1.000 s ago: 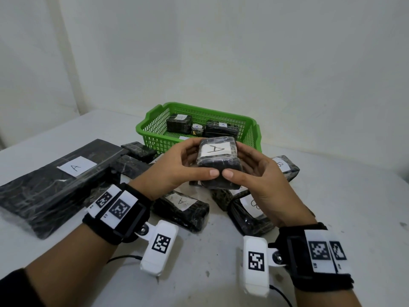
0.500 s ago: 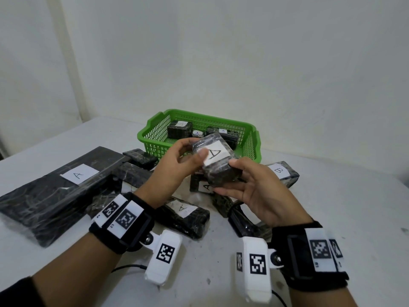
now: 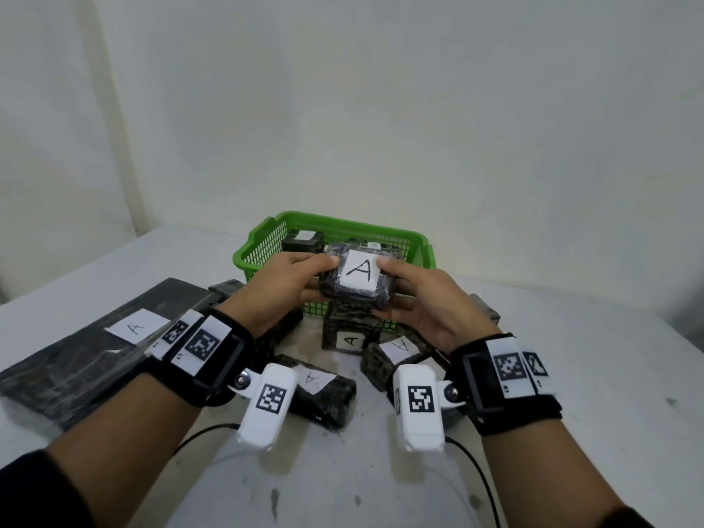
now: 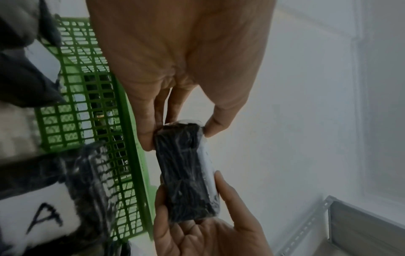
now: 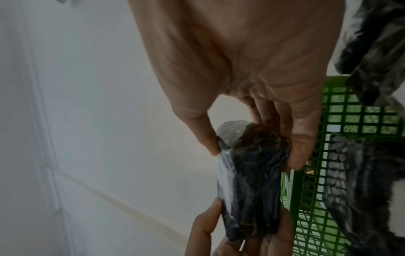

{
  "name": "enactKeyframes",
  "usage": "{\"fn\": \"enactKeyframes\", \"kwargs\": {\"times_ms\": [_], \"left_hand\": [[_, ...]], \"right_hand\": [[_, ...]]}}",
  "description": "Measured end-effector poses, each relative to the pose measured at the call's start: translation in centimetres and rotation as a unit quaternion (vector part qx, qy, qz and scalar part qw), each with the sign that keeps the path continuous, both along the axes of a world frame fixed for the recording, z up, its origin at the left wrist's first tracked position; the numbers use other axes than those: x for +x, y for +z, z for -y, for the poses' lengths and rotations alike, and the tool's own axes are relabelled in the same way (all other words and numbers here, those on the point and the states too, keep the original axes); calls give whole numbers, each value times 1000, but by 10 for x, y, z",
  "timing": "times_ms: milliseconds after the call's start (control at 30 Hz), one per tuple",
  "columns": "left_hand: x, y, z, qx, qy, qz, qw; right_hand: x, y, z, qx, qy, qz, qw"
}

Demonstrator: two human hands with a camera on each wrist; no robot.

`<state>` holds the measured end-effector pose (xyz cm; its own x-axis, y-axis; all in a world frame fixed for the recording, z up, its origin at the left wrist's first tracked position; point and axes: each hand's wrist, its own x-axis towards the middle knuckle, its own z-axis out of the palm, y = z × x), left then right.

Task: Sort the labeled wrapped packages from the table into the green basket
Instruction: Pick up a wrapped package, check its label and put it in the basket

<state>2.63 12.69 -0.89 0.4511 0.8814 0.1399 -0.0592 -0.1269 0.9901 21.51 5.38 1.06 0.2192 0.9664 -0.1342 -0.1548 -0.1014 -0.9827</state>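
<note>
Both hands hold one small black plastic-wrapped package with a white "A" label (image 3: 356, 278) just before the near rim of the green plastic mesh basket (image 3: 266, 238).

On the left lies a long flat black wrapped slab labelled "A" (image 3: 95, 348) on the white table (image 3: 571, 375). The left hand (image 3: 282, 287) pinches the package's left end, thumb on top, fingers beneath. The package sits between the hands, label up, above other wrapped "A" packages (image 3: 350, 337). The right hand (image 3: 430, 302) clasps its right end likewise.

Even, soft light overhead; wrist views dim.
Slight motion blur is seen throughout, and straight lines are bent at the wide-angle edges.
</note>
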Motion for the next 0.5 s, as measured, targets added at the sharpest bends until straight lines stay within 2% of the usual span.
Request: {"fn": "enactKeyframes", "kwargs": {"times_ms": [167,267,400,500], "left_hand": [[-11,18,-40,-1,9,-42,999],[-20,26,-78,29,86,-105,990],[-28,28,-136,69,203,-228,950],[-32,27,-175,57,180,-393,900]], "right_hand": [[-6,18,-34,-12,16,4,1000],[-13,29,-62,-23,11,26,999],[-26,37,-98,-61,16,55,996],[-29,35,-129,-101,12,88,991]]}}
